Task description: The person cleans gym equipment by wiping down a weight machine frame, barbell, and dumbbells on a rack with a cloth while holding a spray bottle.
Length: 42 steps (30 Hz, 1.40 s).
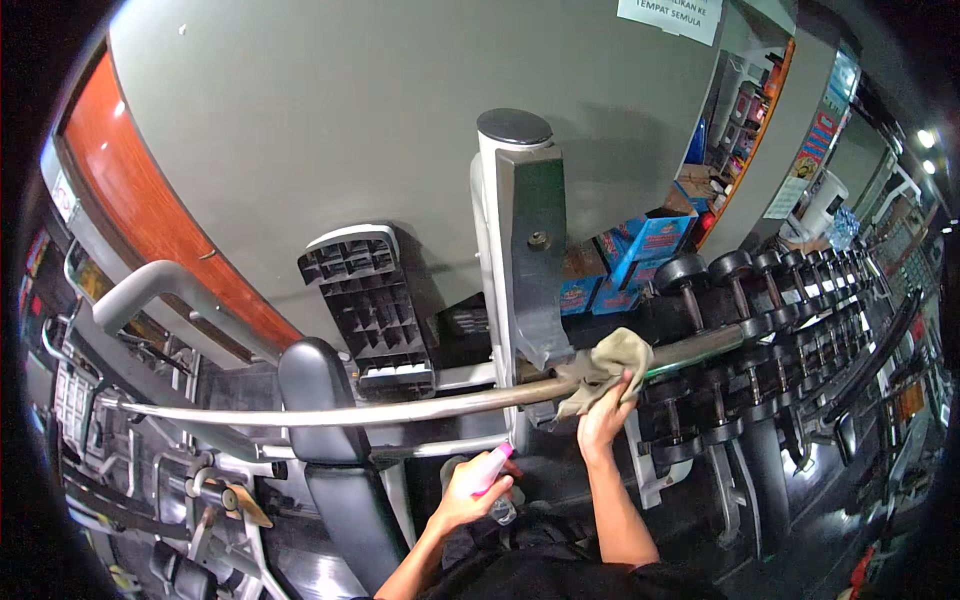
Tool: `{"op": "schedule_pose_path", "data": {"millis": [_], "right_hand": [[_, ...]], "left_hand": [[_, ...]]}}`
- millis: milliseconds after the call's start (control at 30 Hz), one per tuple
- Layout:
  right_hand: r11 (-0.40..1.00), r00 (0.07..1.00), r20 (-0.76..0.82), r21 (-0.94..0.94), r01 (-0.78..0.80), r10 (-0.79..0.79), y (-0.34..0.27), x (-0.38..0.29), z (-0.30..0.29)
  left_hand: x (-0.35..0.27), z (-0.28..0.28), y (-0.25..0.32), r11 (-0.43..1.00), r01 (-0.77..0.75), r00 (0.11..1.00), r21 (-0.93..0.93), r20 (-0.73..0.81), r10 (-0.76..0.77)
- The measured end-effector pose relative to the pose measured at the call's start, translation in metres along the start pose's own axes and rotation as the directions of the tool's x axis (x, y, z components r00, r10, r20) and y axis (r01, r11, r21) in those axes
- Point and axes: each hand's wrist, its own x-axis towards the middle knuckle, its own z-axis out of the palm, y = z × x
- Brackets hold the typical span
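Observation:
A long metal barbell point(360, 415) runs across the view in front of the upright post point(531, 255) of a weight bench. My right hand point(606, 424) presses an olive-beige cloth point(622, 352) against the bar, just right of the post. The cloth bunches over the bar, hiding part of it. Lower and to the left, my left hand point(474, 491) grips a small spray bottle point(502, 512) with a pink and white top. That bottle is apart from the bar, and my fingers cover much of it.
Behind the bar's left part stands a black padded backrest point(319, 390). A rack of dumbbells point(739, 281) extends to the right. Blue cardboard boxes point(652, 240) sit by the grey wall point(300, 112). A black step platform point(371, 300) leans there too. Gym machines point(217, 495) crowd the left.

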Motion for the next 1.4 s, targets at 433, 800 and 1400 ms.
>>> {"op": "schedule_pose_path", "data": {"millis": [433,800,1400], "right_hand": [[0.344,0.466,0.884,-0.449,0.824,0.036,-0.074,0.009,0.002],[0.482,0.898,0.411,-0.761,0.433,-0.158,-0.08,0.006,-0.026],[0.416,0.768,0.589,-0.651,0.635,-0.251,-0.043,0.004,0.002]], "left_hand": [[-0.006,-0.006,-0.009,0.994,0.032,0.997,-0.103,-0.067,-0.039],[-0.007,-0.005,-0.011,0.997,-0.073,0.993,0.003,-0.092,0.073],[-0.012,-0.004,-0.006,0.999,0.049,0.998,-0.01,-0.028,-0.05]]}}
